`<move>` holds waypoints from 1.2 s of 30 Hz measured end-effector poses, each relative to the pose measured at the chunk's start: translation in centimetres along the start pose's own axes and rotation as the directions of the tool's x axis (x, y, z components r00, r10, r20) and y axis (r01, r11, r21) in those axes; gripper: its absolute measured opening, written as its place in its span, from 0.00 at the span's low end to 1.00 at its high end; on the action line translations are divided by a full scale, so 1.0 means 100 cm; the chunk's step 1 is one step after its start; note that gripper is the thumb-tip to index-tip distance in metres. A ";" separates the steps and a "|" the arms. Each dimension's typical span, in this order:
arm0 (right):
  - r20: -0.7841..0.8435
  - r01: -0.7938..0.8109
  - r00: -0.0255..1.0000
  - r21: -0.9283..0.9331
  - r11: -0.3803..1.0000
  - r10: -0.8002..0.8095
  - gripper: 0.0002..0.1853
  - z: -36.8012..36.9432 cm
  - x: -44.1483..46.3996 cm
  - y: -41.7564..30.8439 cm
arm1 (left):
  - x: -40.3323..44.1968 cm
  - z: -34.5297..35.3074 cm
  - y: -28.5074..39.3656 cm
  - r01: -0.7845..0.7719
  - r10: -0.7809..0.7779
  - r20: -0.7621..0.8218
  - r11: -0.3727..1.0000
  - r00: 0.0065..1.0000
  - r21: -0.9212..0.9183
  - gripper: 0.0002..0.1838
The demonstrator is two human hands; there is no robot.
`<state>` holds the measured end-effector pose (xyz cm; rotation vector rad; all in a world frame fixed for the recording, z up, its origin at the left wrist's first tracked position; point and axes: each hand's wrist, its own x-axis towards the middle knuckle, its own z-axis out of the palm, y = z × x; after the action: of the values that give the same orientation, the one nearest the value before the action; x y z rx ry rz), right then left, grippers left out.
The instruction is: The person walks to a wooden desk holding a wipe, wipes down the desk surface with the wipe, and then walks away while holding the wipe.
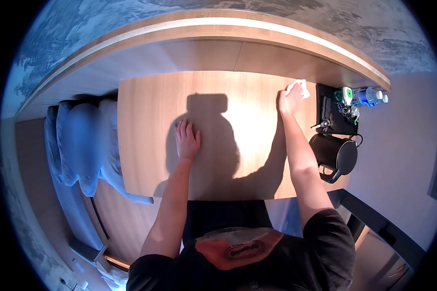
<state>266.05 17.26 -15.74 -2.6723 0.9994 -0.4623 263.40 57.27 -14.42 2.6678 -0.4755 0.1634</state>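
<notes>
At one o'clock on the counter (143,111), my right hand (290,103) is closed on white tissue (304,88), I judge light, soft, best held bunched; left hand (187,141) lies open.

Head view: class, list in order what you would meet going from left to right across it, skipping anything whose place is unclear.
Blue fabric, left hand, right hand with white cloth, black jug.

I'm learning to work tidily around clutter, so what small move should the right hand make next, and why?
I'd suggest sliding the white cloth left along the far edge of the tabletop. The right hand has it near the far right, close to the black mat with its small items, while the wood to the left looks unobstructed.
</notes>
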 end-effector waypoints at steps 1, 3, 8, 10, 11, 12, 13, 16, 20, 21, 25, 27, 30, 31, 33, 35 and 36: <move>0.032 0.000 0.999 -0.003 1.000 0.000 0.38 -0.001 0.000 -0.016 | 0.002 0.000 0.000 -0.001 0.001 -0.003 1.000 1.000 0.005 0.21; 0.072 0.021 0.997 -0.003 1.000 -0.021 0.39 0.001 -0.004 -0.036 | 0.005 -0.004 0.002 -0.004 0.004 0.008 1.000 1.000 0.005 0.22; 0.166 0.219 0.963 -0.007 0.976 -0.215 0.38 0.003 -0.023 -0.052 | 0.002 -0.004 0.004 -0.012 0.012 0.008 0.999 1.000 0.031 0.22; 0.177 0.299 0.935 0.075 0.951 -0.307 0.37 0.005 -0.031 -0.061 | 0.003 -0.007 0.005 -0.016 0.015 0.012 0.999 1.000 0.036 0.22; 0.205 0.336 0.914 0.105 0.936 -0.351 0.36 0.006 -0.033 -0.066 | 0.003 -0.006 0.004 -0.018 0.018 0.014 0.999 1.000 0.029 0.22; 0.232 0.372 0.889 0.137 0.918 -0.395 0.36 0.006 -0.036 -0.073 | 0.001 -0.005 0.002 -0.019 0.018 0.015 1.000 1.000 0.023 0.22; 0.211 0.379 0.886 0.183 0.907 -0.413 0.34 0.009 -0.042 -0.083 | 0.001 -0.005 0.002 -0.017 0.017 0.014 1.000 1.000 0.018 0.22; 0.265 0.490 0.774 0.325 0.809 -0.575 0.33 0.018 -0.065 -0.118 | 0.003 -0.008 0.001 -0.040 0.039 0.016 0.999 0.999 0.019 0.21; 0.343 0.455 0.577 0.618 0.641 -0.741 0.27 0.015 -0.115 -0.177 | 0.002 -0.008 -0.003 -0.045 0.044 -0.021 0.998 0.999 -0.050 0.19; 0.298 0.436 0.549 0.696 0.571 -0.781 0.25 0.019 -0.126 -0.192 | 0.002 -0.011 -0.003 -0.044 0.042 -0.030 0.996 0.999 -0.074 0.19; 0.505 -0.376 0.618 0.863 0.338 -0.603 0.18 0.024 -0.143 -0.224 | -0.004 -0.012 -0.010 -0.064 0.052 -0.085 0.989 0.995 -0.136 0.14; 0.640 -0.741 0.617 0.669 -0.064 -0.458 0.14 0.031 -0.136 -0.222 | -0.008 -0.017 -0.017 -0.009 -0.007 -0.083 0.983 0.997 -0.184 0.11; 0.463 -0.508 0.851 0.846 -0.165 -0.247 0.17 0.015 -0.111 -0.201 | -0.006 -0.022 -0.034 0.175 -0.206 -0.077 0.938 0.976 -0.300 0.09; 0.386 -0.409 0.900 0.908 -0.088 -0.200 0.19 -0.013 -0.104 -0.205 | -0.005 -0.026 -0.042 0.247 -0.286 -0.069 0.907 0.956 -0.342 0.09; 0.349 -0.298 0.926 0.909 0.290 -0.145 0.22 0.005 -0.087 -0.178 | -0.003 -0.033 -0.057 0.292 -0.346 -0.055 0.856 0.937 -0.426 0.07; 0.287 -0.003 0.924 0.664 0.747 -0.251 0.26 0.011 -0.085 -0.168 | 0.000 -0.040 -0.071 0.296 -0.331 -0.036 0.883 0.943 -0.365 0.08; 0.272 0.146 0.905 0.522 0.840 -0.327 0.28 0.016 -0.088 -0.171 | 0.000 -0.044 -0.079 0.274 -0.288 -0.020 0.927 0.957 -0.258 0.09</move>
<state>270.47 35.82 -13.27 -2.2962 0.3701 -0.2258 266.00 65.88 -13.55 2.4375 -0.0826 0.0866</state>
